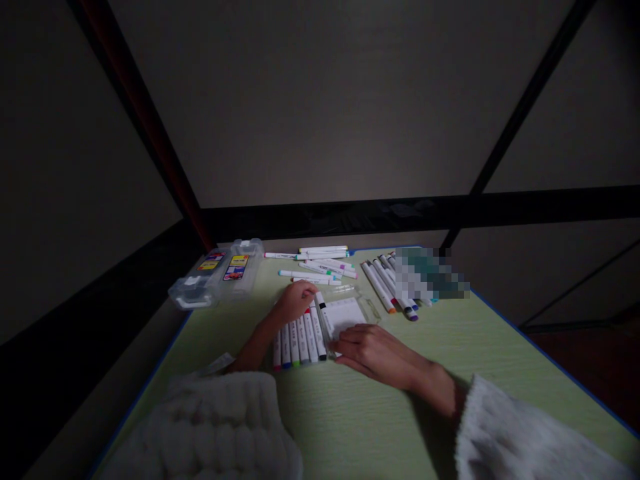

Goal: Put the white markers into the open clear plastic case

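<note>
Several white markers (299, 339) with coloured ends lie side by side in a row in the left part of a clear plastic tray (370, 309). A white marker with a black band (325, 316) slants at the right end of this row. Curled around its far end are the fingers of my left hand (296, 301). My right hand (373, 350) is at the near side of the tray, thumb and fingers closed together at its edge, close to the marker's lower end. My right fingers partly cover the tray's near right corner.
Loose markers (320, 268) are scattered behind the tray. Another group of markers (385, 283) lies to the right, beside a blurred-out green patch (430, 272). A clear plastic case with labels (220, 273) stands at the table's back left. The pale green table (400, 433) has a blue edge.
</note>
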Demonstrator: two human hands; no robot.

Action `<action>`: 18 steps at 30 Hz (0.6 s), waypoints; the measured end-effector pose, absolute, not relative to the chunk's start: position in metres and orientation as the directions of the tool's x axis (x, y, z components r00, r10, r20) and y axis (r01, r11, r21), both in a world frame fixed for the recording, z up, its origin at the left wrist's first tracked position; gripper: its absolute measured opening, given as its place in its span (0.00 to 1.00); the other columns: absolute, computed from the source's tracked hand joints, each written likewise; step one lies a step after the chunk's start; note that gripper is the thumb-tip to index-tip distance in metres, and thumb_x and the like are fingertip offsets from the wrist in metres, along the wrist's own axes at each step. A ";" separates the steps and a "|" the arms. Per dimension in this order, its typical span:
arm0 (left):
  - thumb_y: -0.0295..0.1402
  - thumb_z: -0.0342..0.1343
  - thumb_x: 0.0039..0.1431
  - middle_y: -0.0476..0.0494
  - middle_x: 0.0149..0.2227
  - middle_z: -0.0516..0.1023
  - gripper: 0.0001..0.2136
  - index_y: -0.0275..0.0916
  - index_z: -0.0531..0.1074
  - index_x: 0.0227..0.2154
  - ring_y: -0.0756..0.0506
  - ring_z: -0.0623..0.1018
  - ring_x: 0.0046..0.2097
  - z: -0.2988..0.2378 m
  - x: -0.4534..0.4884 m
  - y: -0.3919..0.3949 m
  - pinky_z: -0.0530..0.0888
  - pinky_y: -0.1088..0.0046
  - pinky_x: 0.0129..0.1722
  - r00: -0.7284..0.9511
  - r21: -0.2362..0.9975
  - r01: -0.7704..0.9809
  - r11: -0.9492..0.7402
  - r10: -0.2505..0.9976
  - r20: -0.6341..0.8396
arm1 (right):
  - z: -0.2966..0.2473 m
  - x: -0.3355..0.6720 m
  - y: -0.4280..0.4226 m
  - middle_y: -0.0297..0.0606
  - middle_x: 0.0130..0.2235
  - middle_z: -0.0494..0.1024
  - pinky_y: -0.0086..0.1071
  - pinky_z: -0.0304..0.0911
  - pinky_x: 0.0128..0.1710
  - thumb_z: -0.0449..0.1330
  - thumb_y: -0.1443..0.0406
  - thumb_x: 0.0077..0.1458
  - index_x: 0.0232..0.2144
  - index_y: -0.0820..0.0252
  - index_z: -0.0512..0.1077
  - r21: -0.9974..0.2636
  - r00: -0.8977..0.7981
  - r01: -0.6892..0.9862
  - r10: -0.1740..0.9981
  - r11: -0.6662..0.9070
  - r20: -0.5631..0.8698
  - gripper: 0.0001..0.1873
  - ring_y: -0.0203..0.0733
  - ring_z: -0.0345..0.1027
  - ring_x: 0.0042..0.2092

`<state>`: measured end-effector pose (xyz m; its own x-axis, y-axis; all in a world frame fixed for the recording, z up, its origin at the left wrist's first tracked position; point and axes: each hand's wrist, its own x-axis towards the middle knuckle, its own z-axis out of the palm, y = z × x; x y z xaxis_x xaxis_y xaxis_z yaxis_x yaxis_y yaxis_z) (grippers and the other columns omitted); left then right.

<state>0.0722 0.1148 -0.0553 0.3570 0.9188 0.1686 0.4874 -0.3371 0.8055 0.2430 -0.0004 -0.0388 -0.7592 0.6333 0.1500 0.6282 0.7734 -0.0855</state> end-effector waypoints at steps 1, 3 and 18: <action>0.19 0.48 0.38 0.47 0.23 0.74 0.10 0.35 0.73 0.21 0.50 0.70 0.27 -0.054 0.071 0.115 0.68 0.76 0.30 0.361 0.800 0.498 -0.335 0.919 0.160 | -0.039 0.243 -0.001 0.37 0.32 0.73 0.32 0.59 0.33 0.46 0.63 0.59 0.41 0.62 0.68 -0.087 -0.762 0.624 0.629 0.777 0.154 0.14 0.38 0.66 0.34; 0.20 0.49 0.38 0.47 0.23 0.74 0.09 0.34 0.73 0.20 0.50 0.71 0.27 -0.051 0.069 0.115 0.68 0.75 0.30 0.375 0.783 0.522 -0.337 0.916 0.144 | -0.039 0.242 -0.002 0.37 0.32 0.73 0.31 0.59 0.32 0.46 0.63 0.59 0.41 0.61 0.68 -0.092 -0.767 0.615 0.622 0.783 0.160 0.14 0.38 0.66 0.33; 0.27 0.49 0.42 0.44 0.28 0.78 0.10 0.32 0.74 0.25 0.47 0.74 0.32 -0.042 0.059 0.119 0.70 0.74 0.35 0.454 0.693 0.603 -0.394 0.884 0.107 | -0.043 0.236 -0.005 0.34 0.30 0.73 0.32 0.57 0.33 0.47 0.62 0.58 0.39 0.60 0.68 -0.040 -0.770 0.602 0.592 0.798 0.237 0.12 0.37 0.65 0.32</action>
<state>0.0593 0.1189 -0.0418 0.4542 0.8844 0.1070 0.6035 -0.3938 0.6934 0.2362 -0.0047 -0.0433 -0.7701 0.5924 0.2365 0.6015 0.7979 -0.0399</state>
